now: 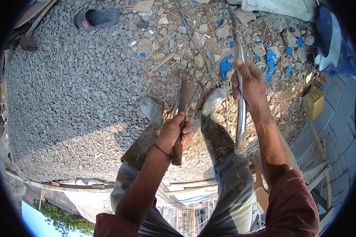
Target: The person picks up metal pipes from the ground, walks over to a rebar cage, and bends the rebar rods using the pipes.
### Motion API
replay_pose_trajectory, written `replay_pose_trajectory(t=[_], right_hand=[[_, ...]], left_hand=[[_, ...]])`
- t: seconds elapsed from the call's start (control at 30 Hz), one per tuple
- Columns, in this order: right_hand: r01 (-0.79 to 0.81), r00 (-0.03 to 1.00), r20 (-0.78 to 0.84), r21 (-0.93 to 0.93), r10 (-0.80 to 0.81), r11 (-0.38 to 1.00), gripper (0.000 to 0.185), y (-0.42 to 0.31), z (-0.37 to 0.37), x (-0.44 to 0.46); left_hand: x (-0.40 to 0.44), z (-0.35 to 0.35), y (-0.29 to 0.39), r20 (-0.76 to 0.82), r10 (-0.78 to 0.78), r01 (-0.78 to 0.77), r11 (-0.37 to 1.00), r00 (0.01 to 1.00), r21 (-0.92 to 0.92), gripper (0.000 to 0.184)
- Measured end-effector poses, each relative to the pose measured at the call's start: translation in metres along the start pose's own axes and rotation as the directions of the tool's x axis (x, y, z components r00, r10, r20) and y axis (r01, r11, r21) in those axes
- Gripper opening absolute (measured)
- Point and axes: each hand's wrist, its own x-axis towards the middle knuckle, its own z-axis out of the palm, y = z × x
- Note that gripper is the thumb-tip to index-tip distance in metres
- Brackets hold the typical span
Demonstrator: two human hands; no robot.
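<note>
My left hand (175, 133) is wrapped round a rusty metal bar (182, 94), held between my legs with its near end below my fist. Thin bent metal rods (196, 96) stand beside the bar's far end; whether they are joined to it I cannot tell. My right hand (250, 83) grips a shiny metal pipe (241, 122) around its middle. The pipe slants slightly, its near end by my knee and its far end over the rubble. My two boots (214, 100) are planted on the ground, one on either side of the bar.
Grey gravel (67, 87) spreads to the left, with a black sandal (103, 17) on it and a shovel blade (29, 42) at the edge. Stones, blue scraps (226, 66) and a cable (194, 37) lie ahead. A yellowish block (313, 103) stands at right, near wooden poles (315, 136).
</note>
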Motion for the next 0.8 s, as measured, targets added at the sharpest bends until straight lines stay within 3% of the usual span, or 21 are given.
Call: replay_pose_trajectory(t=[0.03,0.07,0.13,0.27,0.4,0.5,0.53,0.63,0.7,0.8], right_hand=[[0.108,0.994,-0.005,-0.051,-0.109,0.993,0.026,-0.008,0.013,-0.005],[0.118,0.993,-0.007,-0.061,-0.119,0.991,0.026,-0.012,0.018,0.001],[0.357,0.927,-0.124,0.010,-0.353,0.934,0.022,-0.014,0.026,0.038],[0.493,0.864,-0.152,0.069,-0.479,0.867,0.018,-0.016,0.021,0.154],[0.508,0.841,-0.240,0.043,-0.484,0.861,0.017,0.001,0.030,0.210],[0.513,0.835,-0.292,0.110,-0.466,0.851,0.019,0.022,0.033,0.234],[0.594,0.774,-0.309,0.050,-0.553,0.803,0.020,0.025,0.037,0.233],[0.606,0.738,-0.378,0.008,-0.559,0.795,0.019,0.037,0.037,0.255],[0.530,0.776,-0.413,0.019,-0.476,0.848,0.015,0.036,0.040,0.248],[0.569,0.755,-0.412,0.028,-0.510,0.822,0.016,0.031,0.040,0.244]], left_hand=[[0.001,-0.002,0.002,0.024,-0.042,0.043,0.999,0.999,-0.025,0.027],[0.001,-0.004,0.003,0.038,-0.040,0.041,0.999,0.998,-0.025,0.027],[0.000,-0.006,0.001,0.083,-0.041,0.041,0.999,0.996,-0.003,0.027],[0.000,-0.006,0.001,0.065,-0.027,0.030,0.999,0.998,-0.041,0.033],[-0.003,-0.002,0.003,-0.011,-0.004,0.004,1.000,1.000,-0.011,0.040],[0.002,-0.011,0.001,0.041,-0.017,0.018,1.000,0.999,-0.004,0.032],[0.004,-0.013,0.001,0.062,-0.019,0.018,1.000,0.998,0.008,0.032],[0.002,-0.014,0.001,0.083,0.013,-0.013,1.000,0.996,0.002,0.028],[0.003,-0.014,0.002,0.087,0.013,-0.015,1.000,0.996,0.017,0.027],[0.004,-0.017,0.002,0.090,-0.003,0.003,1.000,0.996,0.010,0.027]])
